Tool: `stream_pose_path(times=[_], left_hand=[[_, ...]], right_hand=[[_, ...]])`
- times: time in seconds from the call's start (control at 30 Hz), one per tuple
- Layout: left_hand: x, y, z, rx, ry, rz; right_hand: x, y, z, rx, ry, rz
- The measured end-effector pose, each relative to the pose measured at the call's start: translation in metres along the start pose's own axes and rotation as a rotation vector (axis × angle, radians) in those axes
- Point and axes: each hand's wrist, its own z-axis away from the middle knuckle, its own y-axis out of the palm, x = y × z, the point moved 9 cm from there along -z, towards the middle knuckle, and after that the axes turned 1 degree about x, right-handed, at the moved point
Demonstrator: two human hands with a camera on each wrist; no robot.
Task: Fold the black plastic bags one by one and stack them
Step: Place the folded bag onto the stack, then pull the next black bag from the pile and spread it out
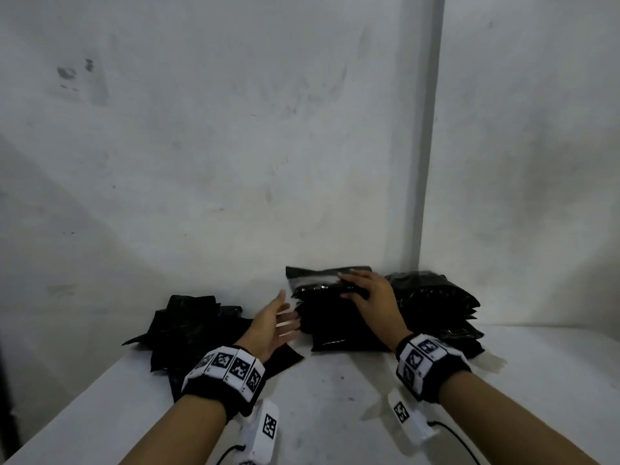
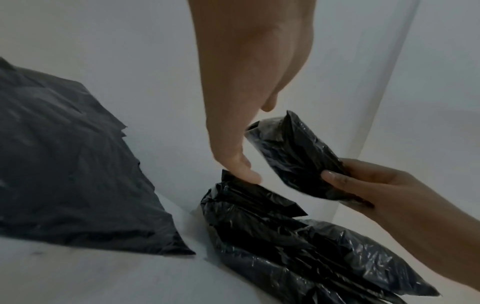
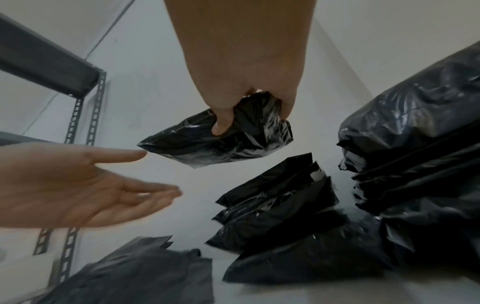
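Observation:
My right hand (image 1: 362,293) (image 3: 249,107) grips a folded black plastic bag (image 1: 322,280) (image 2: 293,156) (image 3: 218,142) and holds it just above the middle stack of folded bags (image 1: 339,327) (image 2: 285,242) (image 3: 275,207). My left hand (image 1: 278,317) (image 2: 239,160) (image 3: 103,185) is open with straight fingers, just left of that stack and near its top edge. A flat pile of unfolded black bags (image 1: 194,327) (image 2: 64,174) (image 3: 145,273) lies on the left. A second, taller stack of folded bags (image 1: 436,307) (image 3: 420,144) stands at the right.
Everything rests on a white table (image 1: 335,397) pushed against a white wall (image 1: 235,146) with a corner post (image 1: 432,129). In the right wrist view a grey metal shelf rack (image 3: 78,123) stands off to the left.

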Motion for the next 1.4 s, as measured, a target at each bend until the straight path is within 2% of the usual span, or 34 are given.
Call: stream_pose_path(times=[0.1, 0.17, 0.27, 0.33, 0.4, 0.43, 0.47, 0.53, 0.57, 0.6, 0.67, 0.73, 0.8, 0.83, 0.93, 1.07, 1.17, 1.23, 1.33, 1.4], left_hand=[[0.006, -0.027, -0.011, -0.142, 0.036, -0.200], [0.013, -0.044, -0.013, -0.181, 0.046, -0.302], [0.018, -0.074, -0.013, -0.235, 0.069, -0.462], [0.011, -0.104, -0.009, -0.363, 0.108, -0.549], [0.000, -0.134, 0.002, -0.573, 0.073, -0.750], [-0.006, -0.147, 0.009, -0.675, 0.019, -0.854], [-0.010, -0.158, 0.017, -0.755, -0.050, -0.925], [-0.013, -0.167, 0.029, -0.810, -0.157, -0.969], [-0.010, -0.170, 0.031, -0.806, -0.196, -0.986], [-0.005, -0.172, 0.031, -0.797, -0.228, -1.002], [0.003, -0.176, 0.030, -0.795, -0.265, -1.050], [0.004, -0.176, 0.032, -0.800, -0.271, -1.097], [0.008, -0.175, 0.036, -0.761, -0.282, -1.075], [0.010, -0.175, 0.037, -0.738, -0.273, -1.030], [0.021, -0.184, 0.036, -0.693, -0.231, -0.802], [0.040, -0.187, 0.039, -0.570, -0.317, -0.791], [0.046, -0.174, 0.051, -0.464, -0.354, -0.791], [0.050, -0.165, 0.053, -0.416, -0.364, -0.840], [0.037, -0.153, 0.069, -0.515, -0.339, -1.081], [0.033, -0.133, 0.076, -0.456, -0.286, -1.232]], right_hand=[[-0.020, 0.010, -0.033, -0.025, 0.052, 0.085], [-0.032, 0.025, -0.048, 0.041, 0.069, 0.195], [-0.053, 0.056, -0.047, 0.347, 0.182, 0.506], [-0.064, 0.070, -0.037, 0.504, 0.256, 0.588], [-0.061, 0.075, -0.036, 0.473, 0.229, 0.668], [-0.050, 0.074, -0.037, 0.391, 0.167, 0.706], [-0.032, 0.074, -0.038, 0.276, 0.069, 0.679], [0.010, 0.079, -0.030, 0.078, -0.168, 0.461], [0.027, 0.088, -0.021, 0.082, -0.223, 0.295], [0.036, 0.106, -0.010, 0.183, -0.213, 0.125], [0.044, 0.154, 0.018, 0.519, -0.092, -0.057], [0.044, 0.198, 0.054, 0.849, 0.029, -0.007], [0.039, 0.220, 0.082, 1.075, 0.132, 0.110], [0.038, 0.222, 0.088, 1.114, 0.153, 0.160], [0.038, 0.212, 0.087, 1.104, 0.189, 0.249], [0.037, 0.186, 0.094, 1.180, 0.263, 0.273], [0.035, 0.164, 0.102, 1.171, 0.308, 0.289], [0.033, 0.152, 0.111, 1.180, 0.321, 0.301], [0.035, 0.133, 0.128, 1.202, 0.345, 0.285], [0.038, 0.121, 0.138, 1.216, 0.352, 0.274]])
